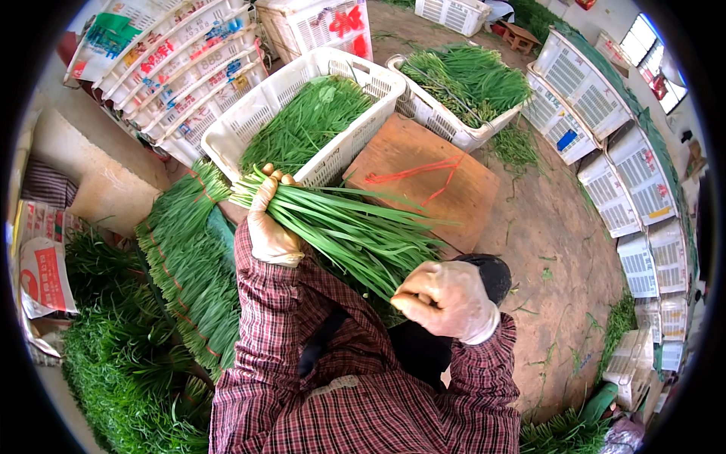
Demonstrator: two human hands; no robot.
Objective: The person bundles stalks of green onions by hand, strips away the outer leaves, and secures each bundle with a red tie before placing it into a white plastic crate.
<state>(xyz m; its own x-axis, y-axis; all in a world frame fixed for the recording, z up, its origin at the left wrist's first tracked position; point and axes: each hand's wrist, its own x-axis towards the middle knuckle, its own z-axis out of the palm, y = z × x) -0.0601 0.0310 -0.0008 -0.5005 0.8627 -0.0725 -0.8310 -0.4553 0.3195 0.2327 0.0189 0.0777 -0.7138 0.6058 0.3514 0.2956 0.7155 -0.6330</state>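
My left hand (pixel 270 227), in a pale translucent glove, is closed round the pale stem ends of a bunch of garlic chives (pixel 355 227). The long green leaves fan out to the right, across my lap and over the edge of a wooden board (pixel 431 178). My right hand (pixel 448 300), gloved too, is closed in a pinch beside the leaf tips. What its fingers hold, if anything, is hidden. Left of my left arm lie tied bundles of chives (pixel 185 265) in a long row, bound with red ties.
A white crate (pixel 340 163) of loose chives stands ahead, with a second filled crate (pixel 446 125) to its right. Red string (pixel 416 172) lies on the board. Stacked crates line the left back (pixel 181 68) and the right wall (pixel 597 136). Leaf scraps litter the floor (pixel 552 303).
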